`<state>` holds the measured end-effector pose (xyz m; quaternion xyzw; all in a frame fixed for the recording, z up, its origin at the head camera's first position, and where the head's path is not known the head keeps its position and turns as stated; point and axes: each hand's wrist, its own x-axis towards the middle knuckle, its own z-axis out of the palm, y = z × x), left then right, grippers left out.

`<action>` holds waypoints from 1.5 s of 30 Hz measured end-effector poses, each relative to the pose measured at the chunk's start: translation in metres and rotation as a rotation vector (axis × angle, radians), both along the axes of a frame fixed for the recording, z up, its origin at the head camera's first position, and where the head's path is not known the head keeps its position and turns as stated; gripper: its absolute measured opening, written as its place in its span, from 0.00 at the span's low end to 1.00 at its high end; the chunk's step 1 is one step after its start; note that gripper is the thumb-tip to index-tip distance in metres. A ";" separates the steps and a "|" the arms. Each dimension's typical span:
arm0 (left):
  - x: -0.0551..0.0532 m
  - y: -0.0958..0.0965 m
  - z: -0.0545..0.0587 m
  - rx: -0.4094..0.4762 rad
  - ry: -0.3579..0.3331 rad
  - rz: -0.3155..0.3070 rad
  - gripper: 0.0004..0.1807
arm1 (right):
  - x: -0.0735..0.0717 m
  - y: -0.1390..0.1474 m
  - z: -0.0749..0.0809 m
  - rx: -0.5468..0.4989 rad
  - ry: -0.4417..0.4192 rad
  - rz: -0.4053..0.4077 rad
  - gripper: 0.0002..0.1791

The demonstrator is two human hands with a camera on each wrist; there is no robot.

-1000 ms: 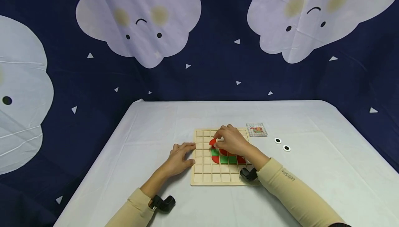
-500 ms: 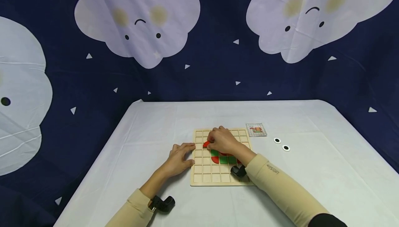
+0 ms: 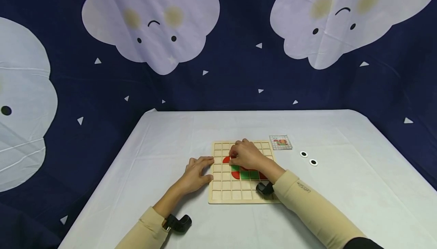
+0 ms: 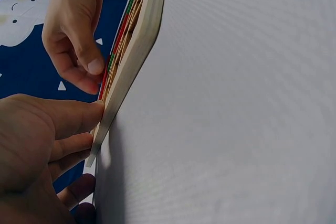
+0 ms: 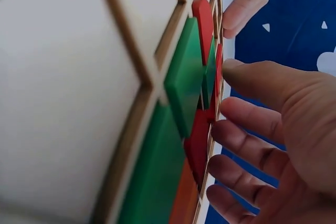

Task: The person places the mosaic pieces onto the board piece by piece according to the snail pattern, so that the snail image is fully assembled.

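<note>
A wooden grid board (image 3: 227,195) lies on the table with red and green flat pieces set in its cells. My left hand (image 3: 195,175) rests at the board's left edge, fingertips and thumb against the rim. Over the board's middle, my right hand (image 3: 248,155) has its fingertips down at the pieces, right beside a rounded red piece (image 3: 226,159). A green piece (image 3: 235,168) and a red quarter-round piece (image 3: 235,175) show below it. In the right wrist view, the thumb and fingers are spread close to the pieces, and an orange piece (image 5: 184,198) also shows. My right hand hides part of the pattern.
A small pattern card (image 3: 281,142) lies by the board's back right corner. To its right are two white discs with black centres, one nearer (image 3: 313,162) and one farther (image 3: 304,154). A dark blue cloth (image 3: 232,89) with clouds hangs behind the white table (image 3: 341,188).
My right hand carried a red piece leftward and set it on the board, then shifted slightly right, leaving the piece more in view. My left hand has stayed at the edge.
</note>
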<state>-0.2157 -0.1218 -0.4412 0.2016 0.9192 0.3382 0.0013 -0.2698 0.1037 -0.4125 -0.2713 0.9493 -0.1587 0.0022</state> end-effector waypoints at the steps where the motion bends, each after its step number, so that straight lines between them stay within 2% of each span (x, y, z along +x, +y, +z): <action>1: 0.000 0.000 0.000 0.001 0.006 0.000 0.28 | 0.001 0.001 0.001 -0.006 -0.002 -0.002 0.13; 5: 0.000 0.000 0.000 0.008 0.004 0.007 0.27 | 0.004 0.007 0.002 -0.028 -0.008 0.001 0.12; 13: -0.001 0.001 -0.001 0.010 0.002 0.022 0.27 | 0.010 0.012 0.001 -0.074 -0.023 0.070 0.13; 17: -0.002 0.001 -0.001 0.013 0.001 0.019 0.27 | 0.010 0.014 0.001 -0.071 0.010 0.059 0.13; 24: -0.002 0.001 -0.001 0.011 0.010 0.016 0.28 | 0.015 0.030 0.014 -0.089 0.039 0.032 0.14; 29: -0.002 0.002 0.000 0.014 0.001 0.012 0.28 | 0.019 0.062 0.017 -0.097 0.071 -0.039 0.16; 34: -0.002 0.001 0.000 0.011 0.008 0.012 0.27 | 0.026 0.107 0.014 -0.119 0.099 -0.142 0.14; 40: -0.001 0.001 0.000 0.013 0.013 0.019 0.27 | 0.035 0.162 0.009 -0.138 0.052 -0.264 0.15; 45: -0.001 0.001 -0.001 0.008 0.002 0.021 0.27 | 0.044 0.193 0.002 -0.134 0.021 -0.349 0.17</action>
